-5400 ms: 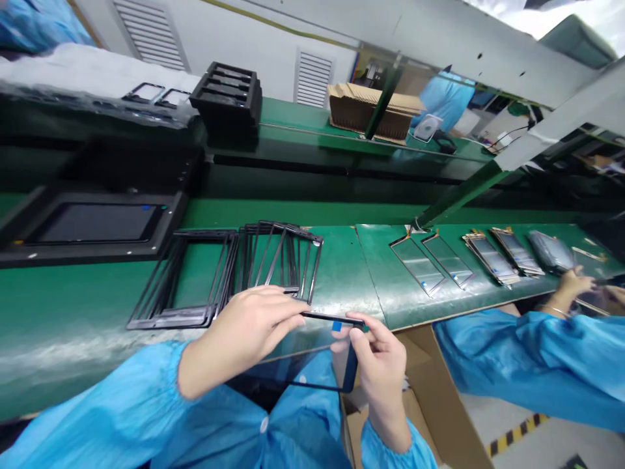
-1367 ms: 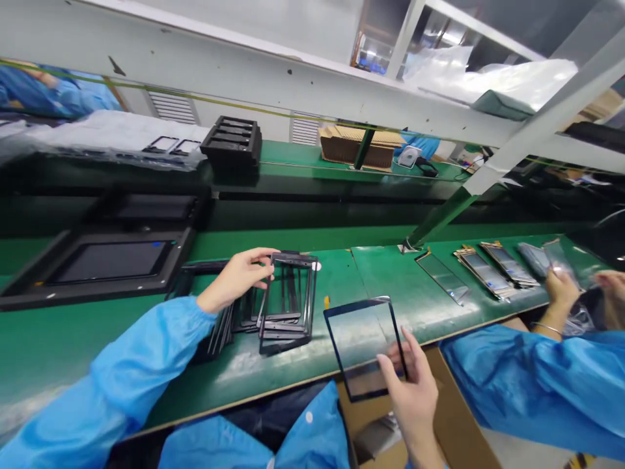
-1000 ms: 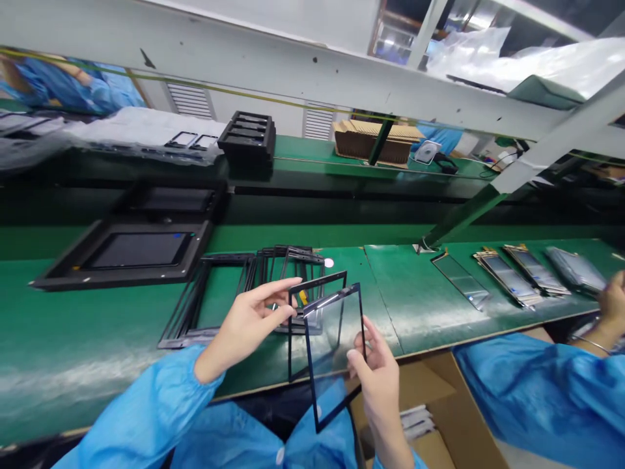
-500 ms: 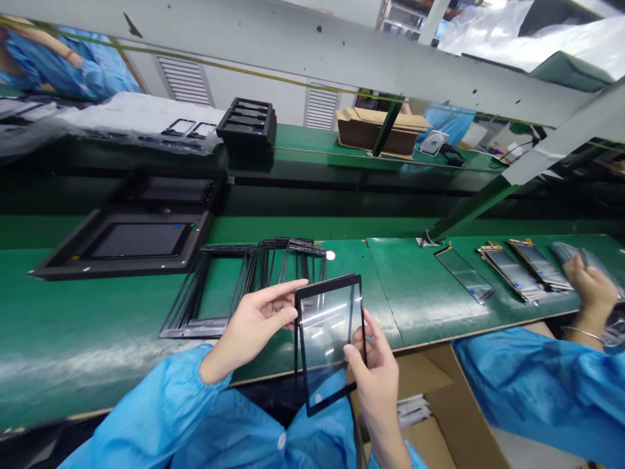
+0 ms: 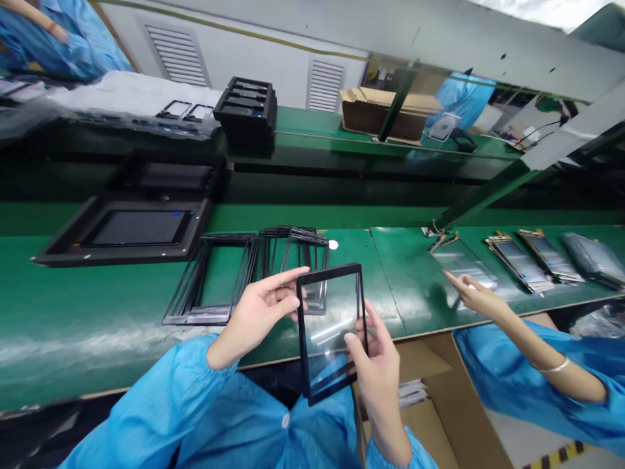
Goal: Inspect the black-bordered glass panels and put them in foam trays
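Note:
A clear glass panel with a black border is held upright and slightly tilted in front of me, over the bench's front edge. A second thin black edge shows along its left side, close against it. My left hand grips the upper left edge between thumb and fingers. On the right edge, my right hand has its thumb on the near face and its fingers behind. Just beyond my left hand lie stacked black rectangular frames, and another group of frames sits beside them.
A black foam tray with dark screens stands at left on the green bench. At right, a co-worker's hand reaches to a glass panel near stacked panels. A cardboard box is below; a green post rises behind.
The second black edge now lies closer to the glass panel's border than before. The co-worker's hand has moved left from the far right stack to the single panel. My view has shifted slightly.

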`<act>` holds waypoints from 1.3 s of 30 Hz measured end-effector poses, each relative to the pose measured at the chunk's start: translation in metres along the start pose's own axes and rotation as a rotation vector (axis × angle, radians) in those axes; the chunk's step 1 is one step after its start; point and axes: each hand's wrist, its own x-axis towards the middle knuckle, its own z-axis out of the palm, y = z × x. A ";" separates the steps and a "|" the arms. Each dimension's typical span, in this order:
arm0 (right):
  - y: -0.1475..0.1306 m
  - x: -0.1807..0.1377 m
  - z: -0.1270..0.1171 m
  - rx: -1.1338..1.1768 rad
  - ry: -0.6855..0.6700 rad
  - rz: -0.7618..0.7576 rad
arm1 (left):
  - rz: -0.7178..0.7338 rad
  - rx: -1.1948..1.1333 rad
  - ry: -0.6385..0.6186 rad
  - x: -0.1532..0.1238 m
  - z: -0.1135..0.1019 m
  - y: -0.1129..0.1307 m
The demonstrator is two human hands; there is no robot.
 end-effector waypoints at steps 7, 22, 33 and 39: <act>0.003 0.001 0.000 -0.034 -0.017 -0.023 | 0.020 -0.008 0.007 0.002 -0.001 -0.007; -0.032 0.034 -0.009 -0.053 -0.157 -0.206 | -0.031 0.317 -0.021 -0.010 0.007 0.008; -0.049 0.024 -0.002 0.066 -0.104 -0.148 | -0.032 0.465 -0.114 -0.013 -0.005 0.008; -0.048 0.016 0.010 0.004 -0.254 -0.131 | 0.334 0.969 -0.262 -0.013 0.005 0.016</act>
